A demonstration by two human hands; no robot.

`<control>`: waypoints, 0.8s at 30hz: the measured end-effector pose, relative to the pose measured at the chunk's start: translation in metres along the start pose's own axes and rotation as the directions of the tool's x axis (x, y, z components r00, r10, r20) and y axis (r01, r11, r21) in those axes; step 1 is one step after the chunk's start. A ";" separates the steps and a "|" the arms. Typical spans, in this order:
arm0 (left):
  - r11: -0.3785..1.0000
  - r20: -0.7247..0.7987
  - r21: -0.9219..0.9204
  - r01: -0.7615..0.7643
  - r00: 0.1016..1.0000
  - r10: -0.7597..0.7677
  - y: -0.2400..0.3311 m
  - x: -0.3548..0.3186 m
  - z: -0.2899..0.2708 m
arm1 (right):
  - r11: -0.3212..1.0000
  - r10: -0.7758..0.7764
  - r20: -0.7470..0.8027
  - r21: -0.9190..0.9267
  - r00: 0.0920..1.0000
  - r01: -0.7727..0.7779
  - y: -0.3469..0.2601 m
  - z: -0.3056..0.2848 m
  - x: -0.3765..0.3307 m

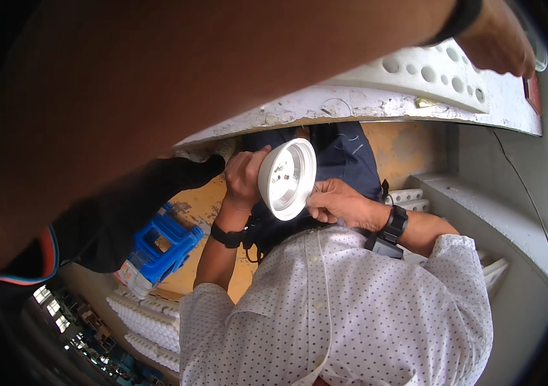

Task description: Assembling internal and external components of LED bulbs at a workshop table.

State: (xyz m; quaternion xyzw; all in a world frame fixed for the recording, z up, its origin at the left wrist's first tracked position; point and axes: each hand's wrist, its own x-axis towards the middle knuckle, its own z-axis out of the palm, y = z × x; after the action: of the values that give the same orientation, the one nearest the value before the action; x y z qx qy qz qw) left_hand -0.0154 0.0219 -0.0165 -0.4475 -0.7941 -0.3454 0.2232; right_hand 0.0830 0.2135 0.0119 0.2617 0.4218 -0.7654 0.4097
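Note:
Tilted in front of my lap is a white, cup-shaped lamp housing [269,175], its open mouth facing right. Small dark and metallic parts show on the pale floor inside it. My left hand [246,179] is closed around its outer left side, and some of those fingers are hidden behind it. At the lower right of the rim, my right hand [344,204] is closed, thumb and fingertips pinching the edge. Whether those fingertips also hold something small cannot be made out.
Another person's arm [222,77] crosses above, its hand [502,48] over the worktable [274,125]. A white foam tray with round holes [409,76] lies there. Blue plastic crates [166,241] stand on the floor at left, near stacked white trays [145,321]. A ledge [480,206] runs along the right.

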 end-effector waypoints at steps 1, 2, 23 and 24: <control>1.000 -0.078 -0.017 0.021 0.997 -0.022 0.001 -0.001 0.002 | 0.998 -0.043 0.041 -0.044 0.998 0.045 0.002 -0.004 -0.005; 1.000 -0.101 0.003 0.017 0.995 -0.017 0.001 -0.003 0.001 | 0.993 -0.057 0.058 -0.104 0.997 0.063 0.003 -0.008 -0.009; 0.952 0.054 -0.154 0.264 0.964 -0.259 0.006 -0.005 0.002 | 0.939 -0.329 -0.087 -0.137 0.940 0.316 -0.018 -0.013 0.003; 0.793 0.245 -0.312 0.523 0.851 -0.465 0.010 -0.008 0.000 | 0.921 -0.366 -0.106 -0.187 0.925 0.343 -0.021 -0.017 0.002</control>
State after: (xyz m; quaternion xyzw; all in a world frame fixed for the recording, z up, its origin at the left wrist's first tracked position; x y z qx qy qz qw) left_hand -0.0029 0.0210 -0.0182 -0.2829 -0.8192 -0.4981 -0.0254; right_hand 0.0647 0.2336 0.0112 0.1987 0.5517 -0.7692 0.2539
